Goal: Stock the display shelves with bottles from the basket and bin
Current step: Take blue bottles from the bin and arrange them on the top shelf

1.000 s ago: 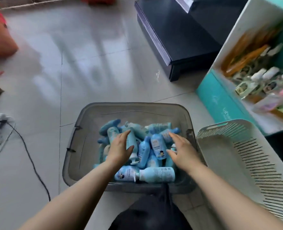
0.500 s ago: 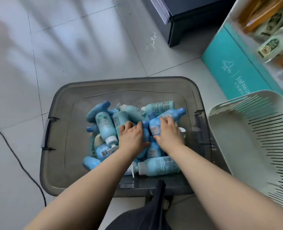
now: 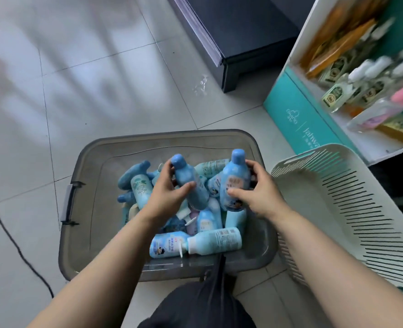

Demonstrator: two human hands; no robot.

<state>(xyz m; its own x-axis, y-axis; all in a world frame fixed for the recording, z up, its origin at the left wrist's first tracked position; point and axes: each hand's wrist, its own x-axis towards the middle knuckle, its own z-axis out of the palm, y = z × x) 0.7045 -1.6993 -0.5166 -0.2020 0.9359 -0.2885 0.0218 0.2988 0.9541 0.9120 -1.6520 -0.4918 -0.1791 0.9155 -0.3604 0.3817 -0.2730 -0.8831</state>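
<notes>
- Both hands have come up since half a second ago. The left hand now holds a plain blue bottle and the right hand a labelled blue bottle. Both bottles are raised over the grey bin, where the hands earlier lay pressed down among the bottles.
- The pale, glossy tiled floor lies all round the bin.
- A display shelf with white walls and a teal front stands beyond the bin's far right corner. Its small bottles and orange packs are too blurred to tell apart.
- A white slatted basket sits just beside the bin's right wall.
- A dark cabinet stands beyond the bin's far side, well apart from it.
- The bin is translucent, with a latch handle on its left wall.
- A heap of blue bottles fills the bin's middle, and one pale bottle lies flat near its near wall.
- Both raised bottles tilt with their caps pointing away, above the heap's centre.
- The left fingers curl round the plain bottle's left side, with the thumb across its body.
- The right fingers wrap round the labelled bottle's right side, with the thumb across its lower label.
- A black cable runs over the floor to the left of the bin.
</notes>
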